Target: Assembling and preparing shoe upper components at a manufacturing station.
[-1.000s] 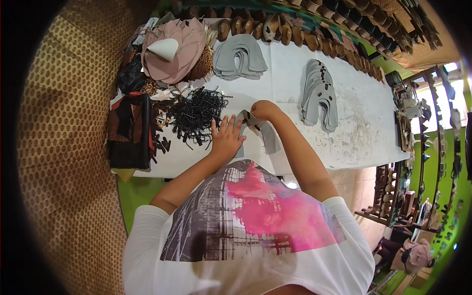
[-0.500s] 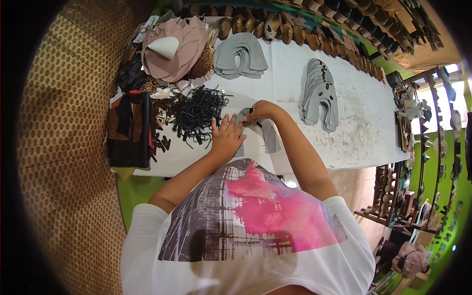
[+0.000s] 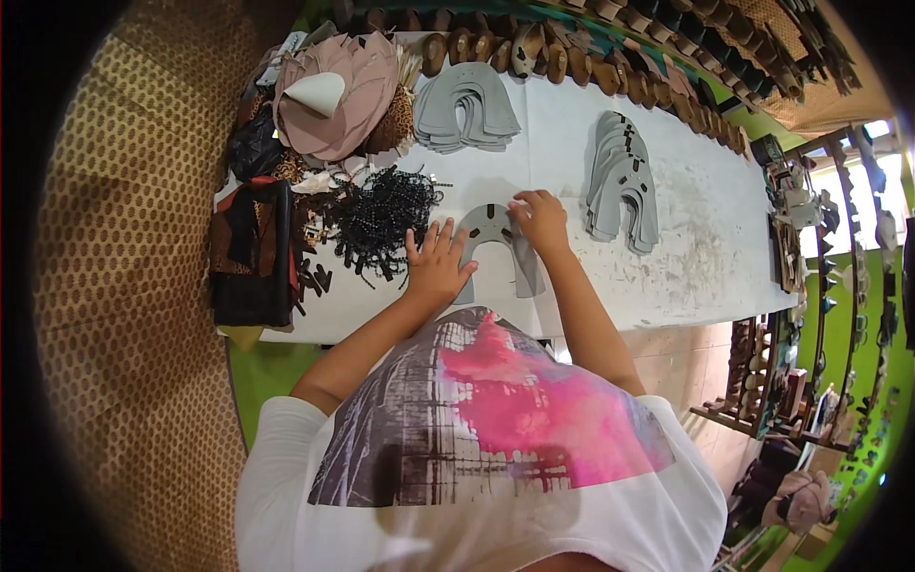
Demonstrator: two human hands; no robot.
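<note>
A grey U-shaped shoe-upper piece [image 3: 527, 270] lies flat in front of me, its curved end away from my body. Small dark strips [image 3: 491, 211] sit on its curve, one at the top and others lower at the sides. My left hand [image 3: 437, 269] rests flat by the piece's left side with its fingers spread. Over the right shoulder of the piece is my right hand [image 3: 543, 225], its fingers bent and slightly apart, with nothing visible in them. A heap of black beaded-looking strips [image 3: 389, 214] lies left of my left hand.
Stacked grey uppers [image 3: 465, 105] lie at the back; another fanned stack [image 3: 620, 191], bearing dark strips, lies right. Pink cut pieces [image 3: 367, 86] with a white cone [image 3: 319, 92] are far left, above a black box [image 3: 253, 253]. Brown shoe lasts [image 3: 581, 69] line the table's back edge.
My right hand has moved off the curve's top to the right, uncovering the dark strips there. My left hand has stayed nearly still.
</note>
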